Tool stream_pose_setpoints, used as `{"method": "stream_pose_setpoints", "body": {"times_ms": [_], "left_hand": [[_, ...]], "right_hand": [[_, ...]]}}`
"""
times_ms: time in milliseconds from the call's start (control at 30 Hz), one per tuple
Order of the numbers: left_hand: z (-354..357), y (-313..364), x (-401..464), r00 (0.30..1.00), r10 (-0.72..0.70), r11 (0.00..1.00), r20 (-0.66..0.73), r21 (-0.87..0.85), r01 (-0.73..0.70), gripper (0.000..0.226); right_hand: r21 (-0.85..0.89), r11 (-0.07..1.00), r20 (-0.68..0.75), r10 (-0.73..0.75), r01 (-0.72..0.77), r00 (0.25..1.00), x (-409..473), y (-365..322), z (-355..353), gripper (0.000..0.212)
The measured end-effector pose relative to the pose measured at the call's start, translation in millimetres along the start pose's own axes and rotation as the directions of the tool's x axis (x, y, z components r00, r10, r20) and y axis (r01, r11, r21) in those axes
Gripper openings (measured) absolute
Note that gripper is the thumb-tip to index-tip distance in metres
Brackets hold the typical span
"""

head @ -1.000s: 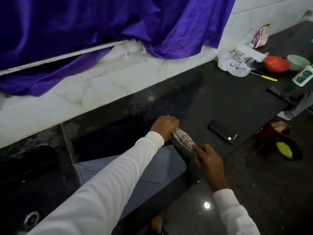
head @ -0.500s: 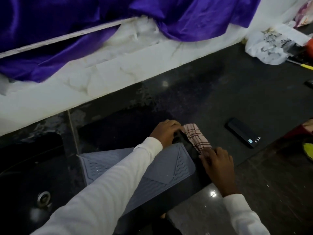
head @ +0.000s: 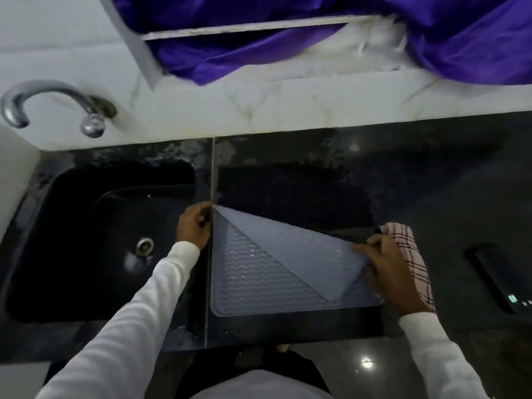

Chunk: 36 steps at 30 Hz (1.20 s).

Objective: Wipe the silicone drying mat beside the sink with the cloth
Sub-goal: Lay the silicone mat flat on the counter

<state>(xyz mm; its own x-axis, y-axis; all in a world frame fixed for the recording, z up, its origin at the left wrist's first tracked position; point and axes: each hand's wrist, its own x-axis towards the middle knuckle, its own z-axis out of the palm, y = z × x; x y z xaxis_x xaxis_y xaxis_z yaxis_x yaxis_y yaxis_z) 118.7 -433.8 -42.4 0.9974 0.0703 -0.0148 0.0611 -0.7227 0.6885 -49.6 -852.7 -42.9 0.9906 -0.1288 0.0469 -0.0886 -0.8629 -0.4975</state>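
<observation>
The grey-blue silicone drying mat (head: 259,280) lies on the dark counter just right of the sink (head: 95,240). Its far right corner is folded over diagonally, smooth underside up, above the wavy ribs. My left hand (head: 194,226) pinches the mat's far left corner at the counter seam. My right hand (head: 385,269) pinches the folded flap's edge near the mat's right side. The pink checked cloth (head: 411,254) lies on the counter just right of that hand, partly under it.
A chrome tap (head: 51,105) curves over the black sink from the white wall. A dark phone (head: 495,277) lies on the counter at the right. Purple fabric (head: 288,44) hangs above the white ledge. The counter's front edge runs just below the mat.
The view swung left and down, bringing the sink and tap in. Both hands left the rolled cloth: the left went to the mat's far left corner, the right now holds the folded flap.
</observation>
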Motion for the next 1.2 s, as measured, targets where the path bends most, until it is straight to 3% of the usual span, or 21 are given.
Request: {"method": "stream_pose_setpoints", "body": {"times_ms": [100,233,367,600,667,733,867,1067,1200], "left_hand": [[5,12,-5,0.996,-0.076,0.992,0.053,-0.099,0.081,0.061],[8,14,4,0.993,-0.083,0.988,0.087,-0.122,0.093,0.059],[8,18,11,0.98,-0.195,0.947,0.027,-0.256,0.196,0.042],[7,11,13,0.992,-0.124,0.96,0.005,-0.252,0.121,0.018],[6,10,13,0.99,-0.137,0.94,0.043,-0.31,0.143,0.015],[7,10,15,0.987,-0.145,0.917,0.072,-0.366,0.161,0.012],[12,13,22,0.967,-0.242,0.87,0.075,-0.426,0.25,0.014],[16,15,29,0.946,-0.322,0.874,0.038,-0.372,0.313,0.012],[21,14,24,0.948,-0.31,0.888,0.067,-0.337,0.314,0.026]], "right_hand": [[-0.108,0.969,0.083,-0.215,0.224,0.973,-2,1,-1,0.046],[-0.063,0.977,0.093,-0.196,0.203,0.976,-3,4,0,0.048],[-0.046,0.983,0.075,-0.174,0.178,0.982,0,4,0,0.046],[0.069,0.994,-0.04,-0.084,0.087,0.996,19,-16,-9,0.019],[0.121,0.992,-0.064,-0.008,0.016,0.998,27,-26,-14,0.012],[0.208,0.972,-0.077,0.125,-0.107,0.989,39,-29,-15,0.019],[0.474,0.765,0.156,0.415,-0.436,0.896,70,-19,-7,0.043],[0.366,0.789,0.184,0.459,-0.494,0.869,102,3,8,0.016],[0.318,0.808,0.127,0.481,-0.495,0.867,104,7,15,0.023]]}}
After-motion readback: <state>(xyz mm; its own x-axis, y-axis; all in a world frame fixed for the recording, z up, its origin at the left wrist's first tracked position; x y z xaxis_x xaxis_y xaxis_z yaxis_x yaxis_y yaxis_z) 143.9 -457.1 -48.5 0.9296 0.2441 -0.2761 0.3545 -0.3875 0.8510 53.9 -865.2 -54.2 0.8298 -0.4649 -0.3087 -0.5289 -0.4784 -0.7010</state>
